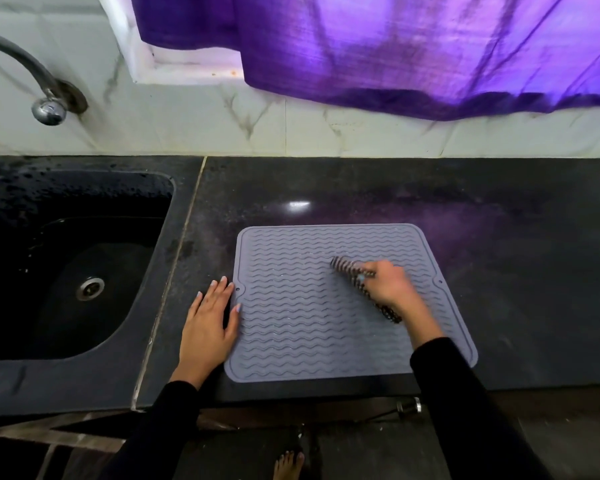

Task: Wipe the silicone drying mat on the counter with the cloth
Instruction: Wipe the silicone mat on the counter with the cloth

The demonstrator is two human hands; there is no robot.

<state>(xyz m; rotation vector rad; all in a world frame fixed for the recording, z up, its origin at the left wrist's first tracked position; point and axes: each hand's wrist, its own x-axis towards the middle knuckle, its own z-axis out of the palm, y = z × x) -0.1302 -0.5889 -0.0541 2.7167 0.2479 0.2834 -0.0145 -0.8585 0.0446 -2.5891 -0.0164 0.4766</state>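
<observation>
A grey silicone drying mat with wavy ridges lies flat on the dark counter, near its front edge. My right hand rests on the right-centre of the mat and grips a dark patterned cloth, bunched into a strip that sticks out past my fingers on both sides. The hand looks slightly blurred. My left hand lies flat and empty with fingers spread, on the counter at the mat's left edge, its thumb touching the mat.
A black sink with a metal drain is set into the counter at left, below a curved tap. A purple curtain hangs over the tiled back wall. A bare foot shows below the counter's front edge.
</observation>
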